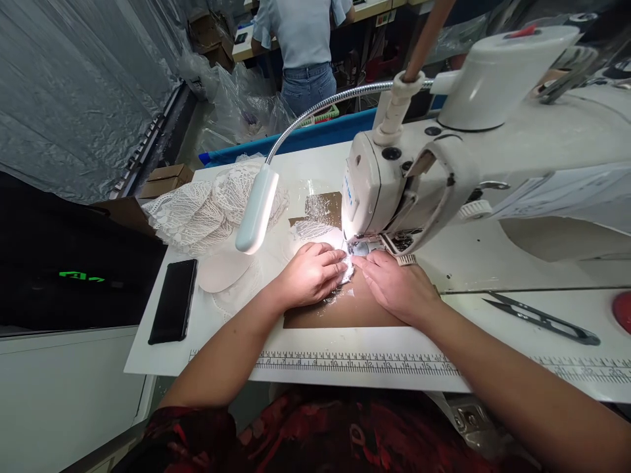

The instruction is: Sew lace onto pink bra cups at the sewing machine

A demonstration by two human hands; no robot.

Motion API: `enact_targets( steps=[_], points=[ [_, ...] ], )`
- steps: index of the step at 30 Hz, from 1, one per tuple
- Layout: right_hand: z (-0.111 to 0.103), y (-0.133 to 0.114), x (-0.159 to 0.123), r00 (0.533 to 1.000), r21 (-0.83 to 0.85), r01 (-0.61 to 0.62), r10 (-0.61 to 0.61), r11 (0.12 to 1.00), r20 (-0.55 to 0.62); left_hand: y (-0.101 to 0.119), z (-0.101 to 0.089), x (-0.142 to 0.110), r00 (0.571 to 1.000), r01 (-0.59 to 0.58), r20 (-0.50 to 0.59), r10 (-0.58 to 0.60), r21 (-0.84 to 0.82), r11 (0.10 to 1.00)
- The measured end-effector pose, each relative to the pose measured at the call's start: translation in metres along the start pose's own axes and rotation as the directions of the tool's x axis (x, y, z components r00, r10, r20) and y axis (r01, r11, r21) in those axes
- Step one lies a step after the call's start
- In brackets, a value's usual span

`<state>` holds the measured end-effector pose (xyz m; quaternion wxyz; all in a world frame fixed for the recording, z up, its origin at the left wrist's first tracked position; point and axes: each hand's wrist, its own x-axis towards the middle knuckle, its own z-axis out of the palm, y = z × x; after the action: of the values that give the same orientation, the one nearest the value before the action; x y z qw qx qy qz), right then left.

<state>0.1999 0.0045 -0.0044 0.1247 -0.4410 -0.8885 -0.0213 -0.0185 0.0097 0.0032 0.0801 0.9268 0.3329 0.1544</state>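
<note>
A white lace piece (315,230) lies under the needle area of a white sewing machine (369,184). My left hand (313,274) rests over its near part, fingers pressed together and bent onto the cloth; the thumb is hidden. From the other side my right hand (398,284) reaches in, with its fingertips closed on the lace edge close to the presser foot (351,248). Beneath both hands is a brown taped patch (345,315) on the white table. A lit lamp (257,209) on a bendy metal neck hangs left of the machine head.
Stacked lace pieces (192,213) and a pale rounded cloth piece (224,269) lie at left, beside a black phone (172,301). Thread snips (545,320) lie at right. A ruler strip (340,361) runs along the front edge. Another person (305,46) works beyond the table.
</note>
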Motion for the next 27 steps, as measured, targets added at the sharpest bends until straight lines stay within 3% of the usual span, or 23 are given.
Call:
enact_targets(
  steps=[10, 27],
  points=[
    [0.0008, 0.0085, -0.0070, 0.979, 0.137, 0.202, -0.205, 0.970, 0.003, -0.0006, -0.0039, -0.0024, 0.996, -0.073, -0.049, 0.070, -0.074, 0.995],
    [0.0018, 0.0109, -0.0103, 0.978, 0.206, 0.200, -0.208, 0.958, 0.018, 0.0057, -0.0093, -0.0002, 0.988, -0.096, 0.132, 0.083, 0.094, 0.991]
  ],
)
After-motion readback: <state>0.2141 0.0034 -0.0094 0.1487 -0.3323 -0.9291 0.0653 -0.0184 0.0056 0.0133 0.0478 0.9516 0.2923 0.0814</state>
